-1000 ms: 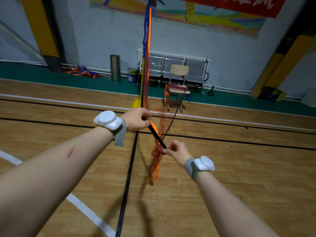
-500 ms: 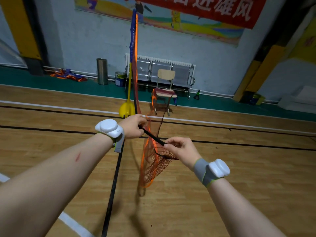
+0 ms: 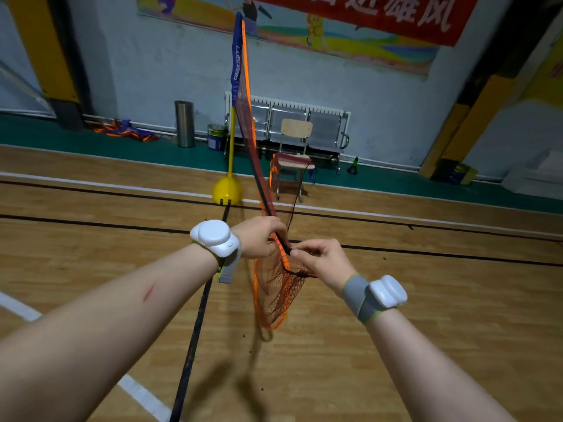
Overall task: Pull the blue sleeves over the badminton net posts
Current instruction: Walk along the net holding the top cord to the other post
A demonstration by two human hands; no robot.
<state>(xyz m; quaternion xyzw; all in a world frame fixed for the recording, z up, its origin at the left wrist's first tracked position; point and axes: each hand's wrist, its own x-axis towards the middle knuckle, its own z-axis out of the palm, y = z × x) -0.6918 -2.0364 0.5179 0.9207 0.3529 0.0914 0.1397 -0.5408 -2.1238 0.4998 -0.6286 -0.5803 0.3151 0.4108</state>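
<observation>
Hands nearer vs. before: our left hand grips thin black rod, right hand pinches its end beside orange mesh net; threading prob. next.

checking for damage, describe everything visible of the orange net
The orange net is mesh with orange edging and a black top band. It slopes from the blue sleeve on the far yellow post down to the left hand, which grips the band; the right hand pinches its end. Loose mesh hangs bunched below.
</observation>
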